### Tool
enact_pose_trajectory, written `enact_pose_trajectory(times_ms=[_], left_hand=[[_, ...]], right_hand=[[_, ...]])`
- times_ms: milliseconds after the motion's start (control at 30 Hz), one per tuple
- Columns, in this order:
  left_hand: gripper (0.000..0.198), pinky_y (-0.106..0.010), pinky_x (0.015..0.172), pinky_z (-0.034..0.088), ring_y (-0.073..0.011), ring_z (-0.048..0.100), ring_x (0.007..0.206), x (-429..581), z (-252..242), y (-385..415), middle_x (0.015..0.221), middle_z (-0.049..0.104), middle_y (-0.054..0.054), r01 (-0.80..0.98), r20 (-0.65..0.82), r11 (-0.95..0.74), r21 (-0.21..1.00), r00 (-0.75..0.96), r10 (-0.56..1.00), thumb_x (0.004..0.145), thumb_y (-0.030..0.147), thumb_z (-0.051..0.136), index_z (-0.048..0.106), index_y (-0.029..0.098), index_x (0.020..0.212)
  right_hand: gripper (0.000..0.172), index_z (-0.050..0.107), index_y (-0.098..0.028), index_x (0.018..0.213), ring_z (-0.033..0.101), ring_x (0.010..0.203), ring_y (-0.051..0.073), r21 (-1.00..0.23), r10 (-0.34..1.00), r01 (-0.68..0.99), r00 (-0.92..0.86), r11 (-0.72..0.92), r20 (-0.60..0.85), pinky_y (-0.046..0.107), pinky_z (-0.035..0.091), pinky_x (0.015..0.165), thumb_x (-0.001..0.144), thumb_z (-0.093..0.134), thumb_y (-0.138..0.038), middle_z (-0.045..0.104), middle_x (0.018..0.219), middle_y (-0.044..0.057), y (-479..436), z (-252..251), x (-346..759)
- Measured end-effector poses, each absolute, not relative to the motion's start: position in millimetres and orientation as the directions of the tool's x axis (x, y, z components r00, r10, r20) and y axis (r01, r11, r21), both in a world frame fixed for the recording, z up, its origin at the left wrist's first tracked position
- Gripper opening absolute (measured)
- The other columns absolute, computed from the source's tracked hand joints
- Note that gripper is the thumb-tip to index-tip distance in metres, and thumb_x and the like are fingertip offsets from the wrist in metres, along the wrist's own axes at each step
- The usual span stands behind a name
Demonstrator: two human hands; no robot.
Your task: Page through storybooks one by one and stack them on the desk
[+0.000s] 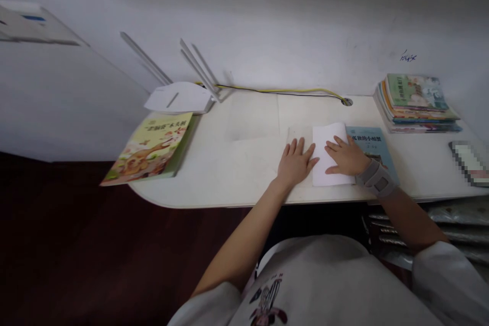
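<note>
A book lies spread on the white table, its blue cover (376, 138) at the right and a blank white inner page or flap (324, 135) at the left. My right hand (347, 157) rests flat on the white part, fingers spread, and its wrist wears a grey strap. Just left of the white part, my left hand (294, 164) lies palm down with fingers outstretched. Under it a faint edge of what looks like a clear sheet (294, 133) shows, too pale to be sure. Neither hand grips anything.
At the left, a yellow-green book (153, 147) overhangs the table edge (168, 207) beside a white router (179, 98) with upright antennas. A cable (282, 91) runs along the wall to a table hole. A stack of books (416, 102) and a phone (469, 163) are at the right.
</note>
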State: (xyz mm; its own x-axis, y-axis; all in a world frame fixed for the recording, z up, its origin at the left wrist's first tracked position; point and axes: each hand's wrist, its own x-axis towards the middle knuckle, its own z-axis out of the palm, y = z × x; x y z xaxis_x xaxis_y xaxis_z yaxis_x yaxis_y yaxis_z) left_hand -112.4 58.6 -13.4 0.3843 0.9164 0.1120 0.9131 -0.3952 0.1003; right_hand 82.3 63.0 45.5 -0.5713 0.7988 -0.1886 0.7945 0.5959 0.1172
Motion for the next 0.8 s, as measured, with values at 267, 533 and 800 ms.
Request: enact_pose_trajectory(times_ms=[267,533,800], left_hand=[[0.061,-0.048,0.112,0.023,-0.0330,0.024,0.141,-112.6,-12.5,59.0,0.153,0.030,-0.013,0.910,0.055,-0.402,0.102,0.398,0.916,0.094,0.055,0.031,0.037,0.023,0.145],[0.063,-0.048,0.112,0.024,-0.0325,0.025,0.141,-111.0,-14.4,58.5,0.152,0.031,-0.014,0.917,0.094,-0.386,0.099,0.378,0.921,0.096,0.053,0.024,0.035,0.016,0.145],[0.055,-0.047,0.113,0.024,-0.0307,0.025,0.141,-110.9,-7.6,58.0,0.152,0.032,-0.011,0.921,0.054,-0.372,0.111,0.369,0.928,0.097,0.045,0.025,0.036,0.020,0.145]], right_hand=[[0.073,0.038,-0.016,0.143,0.025,0.140,0.033,0.012,0.785,0.788,-0.611,0.615,-0.106,0.060,0.018,0.110,0.088,0.033,-0.065,0.036,0.150,0.014,69.3,41.0,52.5],[0.080,0.039,-0.012,0.142,0.028,0.138,0.038,0.097,0.803,0.804,-0.561,0.586,-0.203,0.063,0.021,0.107,0.082,0.046,-0.065,0.035,0.149,0.018,72.5,30.9,77.0],[0.079,0.043,-0.009,0.139,0.026,0.138,0.038,0.110,0.807,0.806,-0.555,0.582,-0.202,0.064,0.021,0.107,0.082,0.048,-0.064,0.039,0.147,0.019,68.2,38.4,95.8]])
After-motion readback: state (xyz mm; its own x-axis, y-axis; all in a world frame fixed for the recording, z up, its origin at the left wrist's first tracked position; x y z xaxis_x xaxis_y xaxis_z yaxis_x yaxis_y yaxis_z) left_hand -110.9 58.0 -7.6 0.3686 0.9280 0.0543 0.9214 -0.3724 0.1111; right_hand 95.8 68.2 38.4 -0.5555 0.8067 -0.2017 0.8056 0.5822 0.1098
